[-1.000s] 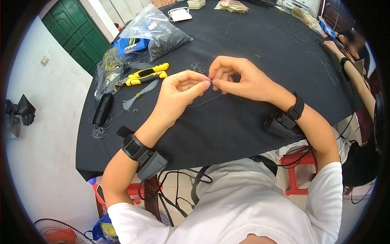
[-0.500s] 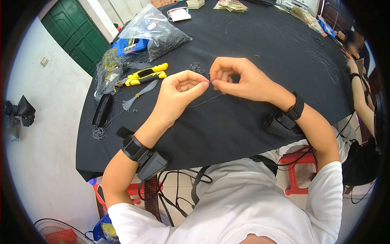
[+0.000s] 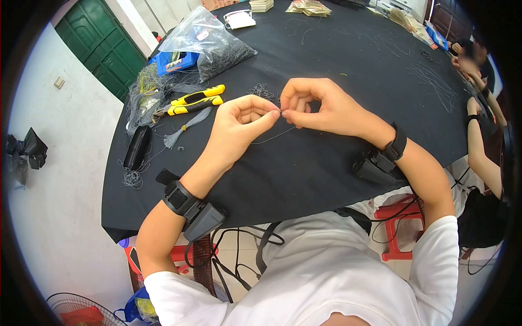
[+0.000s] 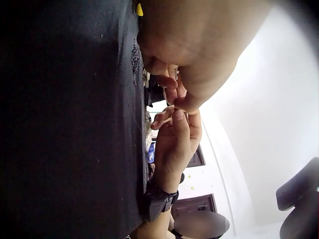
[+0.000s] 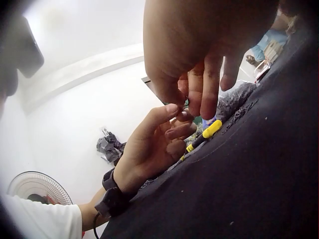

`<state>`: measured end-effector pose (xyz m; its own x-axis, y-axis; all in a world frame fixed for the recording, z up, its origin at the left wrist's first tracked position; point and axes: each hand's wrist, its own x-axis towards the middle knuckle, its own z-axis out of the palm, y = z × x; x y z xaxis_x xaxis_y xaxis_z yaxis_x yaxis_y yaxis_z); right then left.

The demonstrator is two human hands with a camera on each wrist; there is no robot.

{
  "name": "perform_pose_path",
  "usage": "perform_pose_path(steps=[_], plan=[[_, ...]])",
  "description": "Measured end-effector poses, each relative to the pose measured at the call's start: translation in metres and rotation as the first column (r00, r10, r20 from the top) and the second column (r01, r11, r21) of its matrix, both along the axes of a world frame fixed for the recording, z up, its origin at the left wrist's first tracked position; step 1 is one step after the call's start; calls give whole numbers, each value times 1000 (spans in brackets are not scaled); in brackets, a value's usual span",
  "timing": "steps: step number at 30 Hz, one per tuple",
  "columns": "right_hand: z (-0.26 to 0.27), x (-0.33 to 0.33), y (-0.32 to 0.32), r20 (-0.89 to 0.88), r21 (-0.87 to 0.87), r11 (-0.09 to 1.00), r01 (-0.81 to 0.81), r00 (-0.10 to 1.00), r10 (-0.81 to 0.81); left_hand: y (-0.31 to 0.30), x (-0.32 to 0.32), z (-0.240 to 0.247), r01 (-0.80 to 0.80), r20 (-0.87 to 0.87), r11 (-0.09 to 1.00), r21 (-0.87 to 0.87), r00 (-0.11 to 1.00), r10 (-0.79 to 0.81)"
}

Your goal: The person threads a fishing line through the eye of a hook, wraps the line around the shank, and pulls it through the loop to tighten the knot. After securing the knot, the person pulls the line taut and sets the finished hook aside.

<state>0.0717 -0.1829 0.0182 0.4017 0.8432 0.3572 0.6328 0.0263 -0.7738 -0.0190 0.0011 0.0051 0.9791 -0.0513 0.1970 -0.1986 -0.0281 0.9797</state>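
Over the black table, my left hand (image 3: 235, 126) and right hand (image 3: 329, 107) meet fingertip to fingertip. Thumb and forefinger of each hand pinch at a tiny dark piece (image 3: 281, 112), mostly covered by the fingertips; its kind cannot be told. A thin grey line (image 3: 274, 136) trails below the hands over the cloth. Just behind them lies a small heap of dark wiry bits (image 3: 262, 91). To the left of my left hand are yellow-and-black pliers (image 3: 197, 101) and a bundle of grey strands (image 3: 187, 128) tied with a yellow band.
A clear bag of dark bits (image 3: 225, 57), a blue box (image 3: 176, 62) and tangled strands (image 3: 144, 100) fill the table's far left. A black roll (image 3: 138, 146) lies nearer. Stacked cards (image 3: 309, 7) stand at the back. Another person's arm (image 3: 478, 141) reaches in at right.
My right hand has shifted slightly down, its fingertips still meeting those of my left, which stays almost still. At right, the other person's arms have moved.
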Motion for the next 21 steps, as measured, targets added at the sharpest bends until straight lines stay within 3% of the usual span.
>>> perform_pose_path(steps=[8,17,21], plan=[[-1,-3,0,51,1,999,32,998,-32,-2,0,-1,19,19,1000,19,1000,-19],[1,-8,1,141,86,994,63,987,-75,-1,-4,10,17,-159,998,60,987,-7],[-2,-6,2,154,101,994,44,986,-60,-3,-4,7,6,-77,999,49,997,-3]])
